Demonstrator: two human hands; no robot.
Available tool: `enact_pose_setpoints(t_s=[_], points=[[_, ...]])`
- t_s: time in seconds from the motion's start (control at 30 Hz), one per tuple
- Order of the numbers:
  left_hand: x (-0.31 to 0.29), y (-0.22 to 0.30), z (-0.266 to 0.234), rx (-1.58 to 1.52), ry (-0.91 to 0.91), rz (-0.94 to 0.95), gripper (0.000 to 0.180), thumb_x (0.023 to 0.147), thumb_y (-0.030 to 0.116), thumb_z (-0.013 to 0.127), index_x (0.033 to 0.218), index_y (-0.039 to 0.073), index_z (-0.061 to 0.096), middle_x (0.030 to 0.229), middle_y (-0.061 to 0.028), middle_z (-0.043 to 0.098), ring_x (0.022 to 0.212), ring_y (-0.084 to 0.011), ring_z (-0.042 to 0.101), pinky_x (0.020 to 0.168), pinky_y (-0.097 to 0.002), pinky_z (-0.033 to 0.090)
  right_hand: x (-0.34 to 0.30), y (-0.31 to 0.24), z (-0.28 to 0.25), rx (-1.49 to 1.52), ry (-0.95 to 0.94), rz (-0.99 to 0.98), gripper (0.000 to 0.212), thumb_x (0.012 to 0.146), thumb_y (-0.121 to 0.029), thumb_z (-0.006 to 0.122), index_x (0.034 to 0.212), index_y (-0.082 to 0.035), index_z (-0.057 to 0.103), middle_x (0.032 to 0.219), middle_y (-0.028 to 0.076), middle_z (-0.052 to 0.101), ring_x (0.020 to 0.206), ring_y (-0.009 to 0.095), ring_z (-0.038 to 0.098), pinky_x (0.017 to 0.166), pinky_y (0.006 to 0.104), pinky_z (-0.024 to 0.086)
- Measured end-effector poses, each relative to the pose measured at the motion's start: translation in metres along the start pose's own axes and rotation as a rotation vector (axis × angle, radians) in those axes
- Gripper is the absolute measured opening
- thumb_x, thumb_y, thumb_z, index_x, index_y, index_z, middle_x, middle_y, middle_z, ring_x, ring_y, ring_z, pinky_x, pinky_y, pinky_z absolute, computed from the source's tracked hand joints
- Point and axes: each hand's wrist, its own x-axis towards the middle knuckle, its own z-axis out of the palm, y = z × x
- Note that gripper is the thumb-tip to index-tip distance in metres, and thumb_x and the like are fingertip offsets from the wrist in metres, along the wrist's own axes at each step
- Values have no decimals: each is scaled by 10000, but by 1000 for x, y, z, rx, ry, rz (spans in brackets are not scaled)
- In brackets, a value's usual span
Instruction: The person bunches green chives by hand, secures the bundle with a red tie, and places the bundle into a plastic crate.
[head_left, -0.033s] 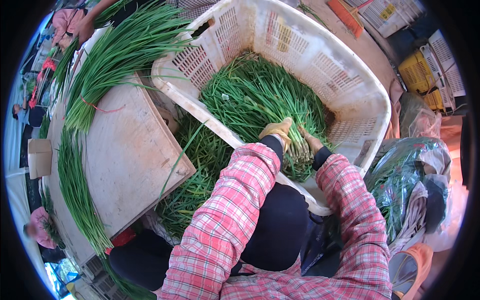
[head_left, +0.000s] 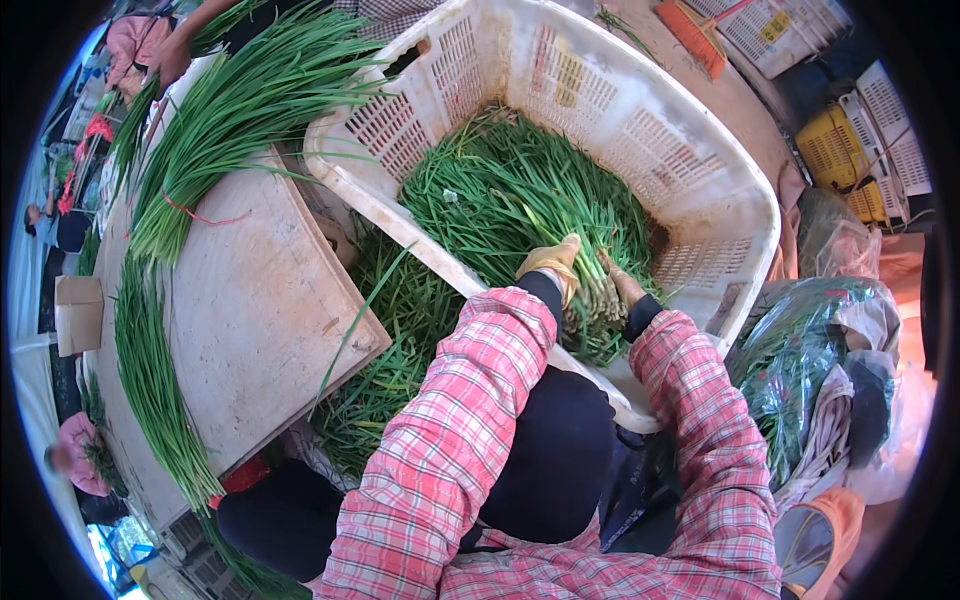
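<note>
Both hands reach forward into the white plastic crate (head_left: pixel 700 170), the forearms in red plaid sleeves coming up from the lower edge and converging over its near rim. The left hand (head_left: pixel 552 262), in a yellowish glove with a dark cuff at the wrist, curls its fingers around the pale stem ends of a bundle of green chives (head_left: pixel 590 290), gripping it from the left. The right hand (head_left: pixel 622 283) is bare and closes on the same bundle from the right, so the two hands are pressed together around the stalks; only the back of each hand shows, and the fingertips are buried among the leaves. The bundle lies near the crate's near wall, its green tops fanning away toward the far side over the loose chives (head_left: pixel 510 190) that fill the crate's bottom.

The crate sits tilted, its near left corner resting against the right edge of the wooden counter (head_left: pixel 250 310). More chives (head_left: pixel 395 350) are heaped below, in the gap between the counter's right edge and the crate. On the counter's far end lies a tied bunch (head_left: pixel 225 130) with a red band, and a long row of greens (head_left: pixel 150 380) runs along its left edge. At the far left corner another person's hand (head_left: pixel 172 58) touches the greens.
</note>
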Motion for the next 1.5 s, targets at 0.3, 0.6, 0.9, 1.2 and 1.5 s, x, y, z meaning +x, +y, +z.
enact_pose_setpoints(t_s=[0.3,0.6,0.9,1.2,1.5], points=[[-67,37,0,-423,-400,-27,416,864,424,634,983,26,617,834,-117,672,652,-246,653,624,-378,545,-49,-22,20,0,-46,-84,520,906,-473,546,1179,-31,575,1030,108,667,841,222,658,755,357,541],[-165,75,-44,-329,-561,248,375,903,336,609,1012,-23,628,889,-96,667,733,-156,640,673,-295,520,-174,-36,128,42,9,-456,338,910,-214,602,1145,26,560,997,98,647,814,174,637,726,309,523],[-371,36,-185,-290,-577,870,401,913,207,582,1247,6,485,1123,-50,586,999,-117,543,876,-299,456,-311,79,259,-279,-90,-963,538,852,-193,680,1289,13,445,1167,86,565,1015,173,544,897,299,441],[-417,-117,-345,-454,-52,996,448,900,254,610,1262,11,505,1164,-53,596,1015,-154,578,905,-313,458,-283,210,347,-680,-525,-730,466,839,-127,680,1228,6,460,1082,76,599,957,146,562,856,273,450],[-371,-169,-367,-819,1,765,340,969,254,474,1173,-7,552,1039,-82,644,866,-171,638,763,-318,523,-229,243,375,-823,-411,-750,609,863,-148,640,1337,79,331,1179,165,557,1061,199,547,927,297,423]])
